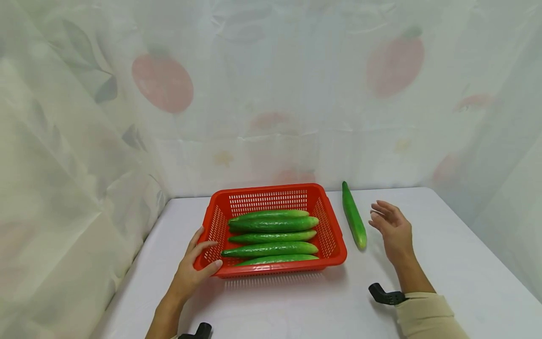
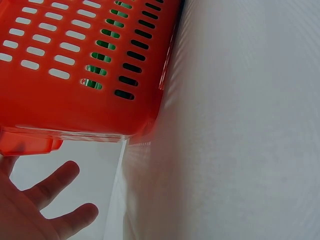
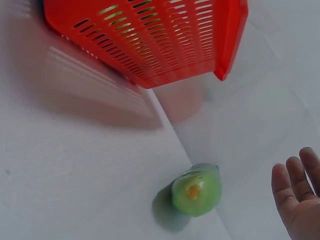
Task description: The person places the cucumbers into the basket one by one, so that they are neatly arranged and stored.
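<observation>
A red plastic basket (image 1: 271, 269) with slotted walls stands on the white table. Inside it several green cucumbers (image 1: 275, 249) lie crosswise, roughly parallel. My left hand (image 1: 188, 273) rests at the basket's front left corner, thumb and a finger reaching over the rim. In the left wrist view, two of its fingers (image 2: 55, 182) extend free of the basket, spread apart. One more cucumber (image 1: 354, 215) lies lengthwise to the right of the basket; the right wrist view shows its pale end. Just right of this cucumber is my right hand (image 1: 395, 233), apart from it, fingers loosely bent, holding nothing.
A pale plastic sheet (image 1: 271, 94) printed with fruit hangs behind the table, and similar sheeting (image 1: 63, 188) stands along the left side. Each wrist wears a black camera mount (image 1: 385, 295). White tabletop (image 1: 296, 310) extends in front of the basket.
</observation>
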Tool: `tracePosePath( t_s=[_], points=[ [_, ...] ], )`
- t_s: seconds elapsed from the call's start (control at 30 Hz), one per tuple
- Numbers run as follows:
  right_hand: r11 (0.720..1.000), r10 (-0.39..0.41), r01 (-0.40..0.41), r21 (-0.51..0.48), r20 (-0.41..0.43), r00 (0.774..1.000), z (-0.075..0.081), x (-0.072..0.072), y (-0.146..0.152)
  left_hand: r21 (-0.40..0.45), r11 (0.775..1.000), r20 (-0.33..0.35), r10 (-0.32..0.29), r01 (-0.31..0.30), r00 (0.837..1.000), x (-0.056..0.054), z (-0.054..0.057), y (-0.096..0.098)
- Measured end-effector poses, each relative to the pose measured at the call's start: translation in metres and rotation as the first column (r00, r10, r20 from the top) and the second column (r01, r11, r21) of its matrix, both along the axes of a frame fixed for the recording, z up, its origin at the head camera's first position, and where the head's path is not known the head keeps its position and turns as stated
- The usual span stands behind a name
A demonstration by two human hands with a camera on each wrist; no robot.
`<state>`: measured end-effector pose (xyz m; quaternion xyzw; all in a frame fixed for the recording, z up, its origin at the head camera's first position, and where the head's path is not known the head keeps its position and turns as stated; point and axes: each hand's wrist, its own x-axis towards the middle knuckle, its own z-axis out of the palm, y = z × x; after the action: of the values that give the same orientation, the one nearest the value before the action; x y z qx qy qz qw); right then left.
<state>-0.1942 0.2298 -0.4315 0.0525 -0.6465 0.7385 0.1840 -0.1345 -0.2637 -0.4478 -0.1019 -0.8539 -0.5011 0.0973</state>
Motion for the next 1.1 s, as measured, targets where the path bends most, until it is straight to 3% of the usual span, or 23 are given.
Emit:
tracePosePath(
  t_s=[0.33, 0.8, 1.1],
  points=[
    [0.997, -0.079, 0.077, 0.026, 0.091, 0.993, -0.014, -0.003, -0.002, 0.004, 1.000, -0.009, -0.003, 0.003, 1.000, 0.000, 0.000, 0.000],
    [0.989, -0.132, 0.115, 0.093, 0.203, 0.970, -0.036, -0.005, -0.007, 0.004, 1.000, 0.002, 0.000, 0.000, 1.000, 0.001, 0.001, 0.001],
    [0.943, -0.160, 0.072, 0.326, 0.249, 0.955, -0.048, -0.002, -0.007, 0.008, 1.000, -0.003, -0.004, 0.004, 1.000, 0.000, 0.000, 0.001]
  ],
)
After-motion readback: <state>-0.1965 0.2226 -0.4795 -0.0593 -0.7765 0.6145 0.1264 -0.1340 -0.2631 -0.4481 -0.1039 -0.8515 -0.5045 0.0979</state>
